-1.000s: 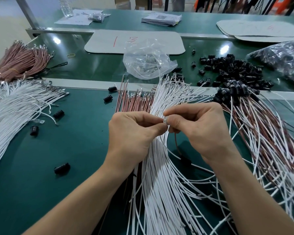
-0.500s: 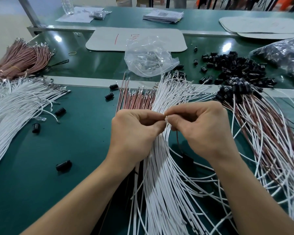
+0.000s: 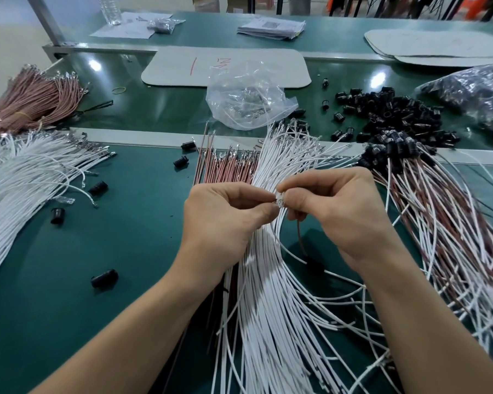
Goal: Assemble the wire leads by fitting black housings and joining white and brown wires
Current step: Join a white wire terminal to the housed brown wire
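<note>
My left hand (image 3: 225, 217) and my right hand (image 3: 336, 211) meet fingertip to fingertip over a fan of white wires (image 3: 268, 308). Both pinch the small metal wire ends (image 3: 280, 201) between thumb and forefinger. A brown wire (image 3: 300, 237) hangs down from my right hand, and a white wire (image 3: 282, 245) loops below the pinch. A black housing (image 3: 315, 264) lies under my right wrist, on those wires as far as I can tell. Brown wires (image 3: 228, 169) lie beyond my left hand.
Finished leads with black housings (image 3: 439, 223) spread to the right. Loose black housings (image 3: 387, 109) are heaped at the back right, with single ones (image 3: 104, 277) on the green mat. White wires (image 3: 26, 172) and a brown bundle (image 3: 32, 100) lie left. A clear bag (image 3: 248, 100) sits behind.
Both hands have stayed pinched together at the wire ends; my right fingertips shifted slightly at the joint. The view moved a little closer.
</note>
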Available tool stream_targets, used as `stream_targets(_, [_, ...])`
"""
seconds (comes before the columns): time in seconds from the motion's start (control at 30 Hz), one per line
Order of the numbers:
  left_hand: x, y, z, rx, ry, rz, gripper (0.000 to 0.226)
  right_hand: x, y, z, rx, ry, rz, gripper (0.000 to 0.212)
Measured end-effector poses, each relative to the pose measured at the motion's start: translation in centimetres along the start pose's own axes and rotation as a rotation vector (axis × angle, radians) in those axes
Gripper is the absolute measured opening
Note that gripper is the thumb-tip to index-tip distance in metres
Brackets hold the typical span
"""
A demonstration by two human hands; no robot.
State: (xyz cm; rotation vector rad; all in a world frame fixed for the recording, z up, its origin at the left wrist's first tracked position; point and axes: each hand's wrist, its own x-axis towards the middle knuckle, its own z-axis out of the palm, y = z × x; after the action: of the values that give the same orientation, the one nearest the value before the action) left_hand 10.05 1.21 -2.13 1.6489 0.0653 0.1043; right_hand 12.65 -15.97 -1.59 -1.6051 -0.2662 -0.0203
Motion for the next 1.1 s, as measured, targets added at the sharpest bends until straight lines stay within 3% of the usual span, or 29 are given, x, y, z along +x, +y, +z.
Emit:
stream_targets(0.27, [-0.09,0.0,-0.12,0.01,-0.013,0.008,0.022,-0.07,0.08,0.02,-0.085,0.009,-0.038,0.023])
stream_targets(0.63, [-0.02,0.26,0.16,-0.047,-0.065,-0.033,0.03,-0.02,-0.11,0.06,0.014,0.035,-0.042,0.024])
stream_targets(0.83, [0.03,0.11,0.22,-0.05,-0.002,-0.073,0.026,0.06,-0.17,-0.2,0.079,0.115,-0.028,0.021])
stream_targets(1.1, [0.09,0.24,0.32,-0.124,-0.023,-0.109,0.026,0.03,-0.06,0.09,0.048,0.076,-0.054,0.018])
